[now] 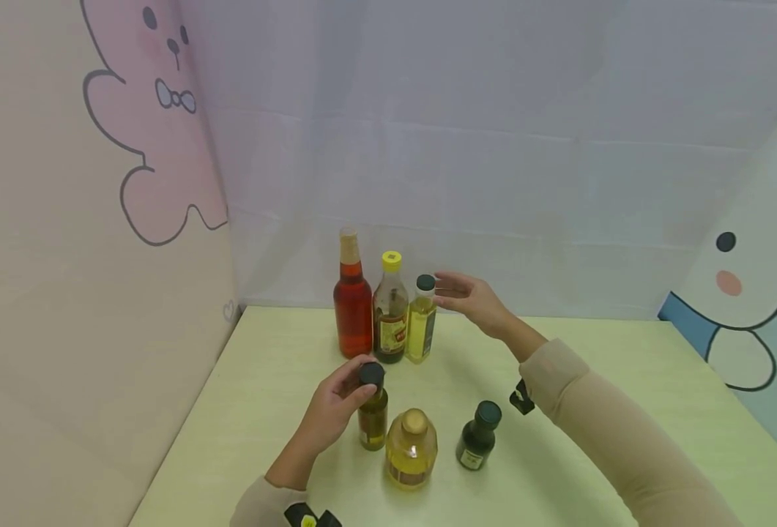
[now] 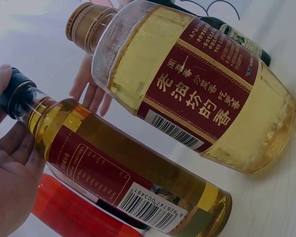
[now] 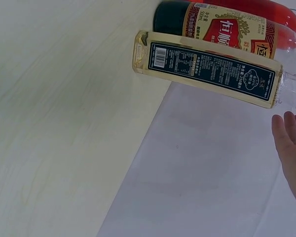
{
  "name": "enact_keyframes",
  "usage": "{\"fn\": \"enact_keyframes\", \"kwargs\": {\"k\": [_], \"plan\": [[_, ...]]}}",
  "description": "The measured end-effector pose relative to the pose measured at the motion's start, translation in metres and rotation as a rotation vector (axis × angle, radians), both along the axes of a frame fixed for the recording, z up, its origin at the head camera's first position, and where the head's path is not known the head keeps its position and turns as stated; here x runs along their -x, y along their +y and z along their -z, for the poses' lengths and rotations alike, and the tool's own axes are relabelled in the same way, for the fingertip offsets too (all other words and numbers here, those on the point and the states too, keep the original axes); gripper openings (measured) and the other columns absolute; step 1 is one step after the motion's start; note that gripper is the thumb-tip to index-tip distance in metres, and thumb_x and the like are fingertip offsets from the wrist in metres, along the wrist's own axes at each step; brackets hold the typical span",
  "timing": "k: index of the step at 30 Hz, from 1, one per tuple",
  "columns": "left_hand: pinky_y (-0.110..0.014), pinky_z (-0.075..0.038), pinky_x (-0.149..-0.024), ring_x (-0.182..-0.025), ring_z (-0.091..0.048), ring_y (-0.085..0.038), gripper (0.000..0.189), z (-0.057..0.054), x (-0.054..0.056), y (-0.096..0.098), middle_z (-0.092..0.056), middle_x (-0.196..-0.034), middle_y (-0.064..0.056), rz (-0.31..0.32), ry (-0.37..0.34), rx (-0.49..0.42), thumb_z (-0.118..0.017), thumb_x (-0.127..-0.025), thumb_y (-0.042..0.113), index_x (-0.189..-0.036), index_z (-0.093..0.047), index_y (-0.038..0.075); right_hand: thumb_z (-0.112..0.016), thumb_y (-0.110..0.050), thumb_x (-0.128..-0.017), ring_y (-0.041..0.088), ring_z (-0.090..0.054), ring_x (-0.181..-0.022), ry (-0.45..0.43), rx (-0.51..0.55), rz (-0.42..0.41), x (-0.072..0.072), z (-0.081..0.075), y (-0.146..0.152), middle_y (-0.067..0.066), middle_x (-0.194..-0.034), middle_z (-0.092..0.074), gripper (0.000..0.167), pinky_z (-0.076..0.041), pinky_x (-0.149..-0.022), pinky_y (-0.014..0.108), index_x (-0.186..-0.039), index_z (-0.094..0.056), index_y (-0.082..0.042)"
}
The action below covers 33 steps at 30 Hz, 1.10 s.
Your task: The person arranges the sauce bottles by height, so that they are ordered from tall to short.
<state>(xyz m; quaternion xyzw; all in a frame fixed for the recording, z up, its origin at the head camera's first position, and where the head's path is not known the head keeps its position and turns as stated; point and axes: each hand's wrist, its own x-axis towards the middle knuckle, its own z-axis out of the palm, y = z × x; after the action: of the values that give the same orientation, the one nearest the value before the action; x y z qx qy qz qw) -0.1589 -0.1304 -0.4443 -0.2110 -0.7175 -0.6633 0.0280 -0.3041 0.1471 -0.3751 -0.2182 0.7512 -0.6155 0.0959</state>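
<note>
My left hand holds a slim dark-capped oil bottle by its cap and neck, thumb on one side and fingers on the other. Golden oil and a dark red label with a barcode show on this oil bottle in the left wrist view. At the back, my right hand is beside the neck of a square bottle of pale yellow liquid, its fingers extended. In the right wrist view a gap shows between those fingertips and the square bottle.
Left of the square bottle stand a yellow-capped sauce bottle and a tall bottle of red liquid. A wide gold-capped oil bottle and a small dark bottle stand nearer. White cloth hangs behind the table.
</note>
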Motion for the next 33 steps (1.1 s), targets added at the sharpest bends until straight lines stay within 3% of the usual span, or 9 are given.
{"fn": "enact_keyframes", "kwargs": {"k": [26,33], "plan": [[-0.029,-0.046,-0.095,-0.111,-0.058,-0.027,0.036,0.001,0.0,0.002,-0.06,-0.122,-0.015,-0.041,-0.004,0.012,-0.063,-0.095,0.007,-0.13,-0.055,-0.001,-0.064,-0.006,-0.095,0.043,-0.046,-0.127,0.027,0.017,0.027,-0.02,0.007,0.017,0.028,-0.14,-0.046,0.056,-0.04,-0.103,0.046,-0.144,-0.039,0.005],[-0.029,-0.046,-0.095,-0.111,-0.057,-0.028,0.035,0.001,-0.001,0.002,-0.059,-0.122,-0.016,-0.037,0.0,0.005,-0.063,-0.095,0.006,-0.129,-0.056,0.001,-0.065,-0.009,-0.094,0.037,-0.048,-0.126,0.02,0.018,0.024,-0.025,0.01,0.023,0.024,-0.139,-0.049,0.057,-0.04,-0.103,0.046,-0.143,-0.041,0.003]]}}
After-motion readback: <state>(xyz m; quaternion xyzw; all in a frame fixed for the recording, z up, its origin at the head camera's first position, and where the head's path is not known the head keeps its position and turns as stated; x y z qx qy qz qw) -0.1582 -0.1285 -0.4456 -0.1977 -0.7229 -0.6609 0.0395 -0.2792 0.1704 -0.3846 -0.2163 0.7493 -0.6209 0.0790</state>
